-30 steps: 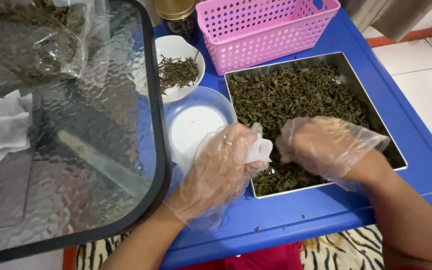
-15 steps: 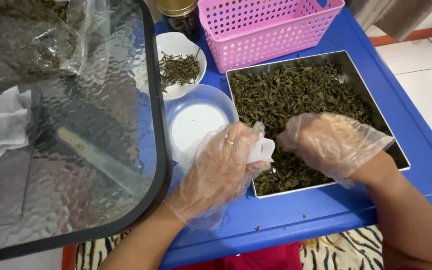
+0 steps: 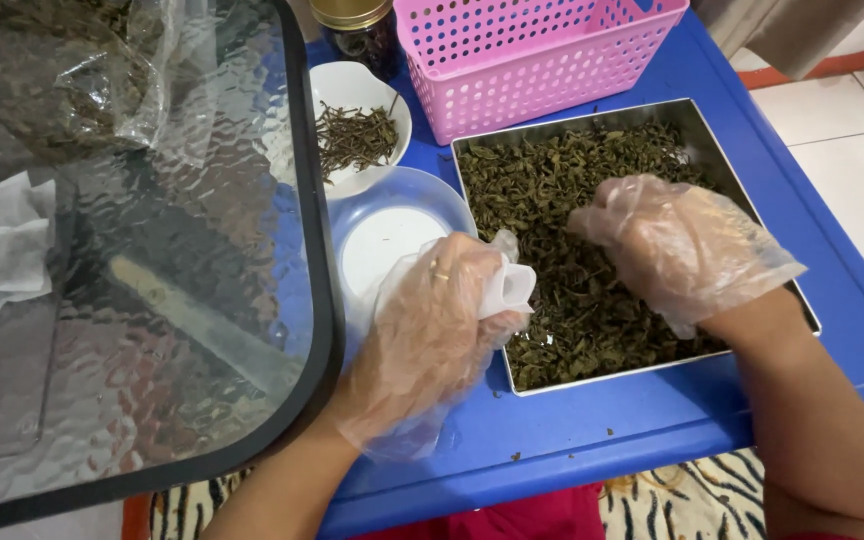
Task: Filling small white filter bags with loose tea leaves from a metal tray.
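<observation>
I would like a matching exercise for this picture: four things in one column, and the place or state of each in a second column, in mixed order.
Things:
1. pink basket
2. metal tray
3. small white dish
4. left hand

Places or states:
a. holds thin brown stems
b. grips a small white pouch
c. stands behind the tray
d. is filled with dried green leaves

Pairs: 1-c, 2-d, 3-a, 4-b

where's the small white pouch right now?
In the head view the small white pouch is pinched in the gloved left hand, at the left edge of the metal tray of dried leaves, just below the empty white bowl.
</observation>
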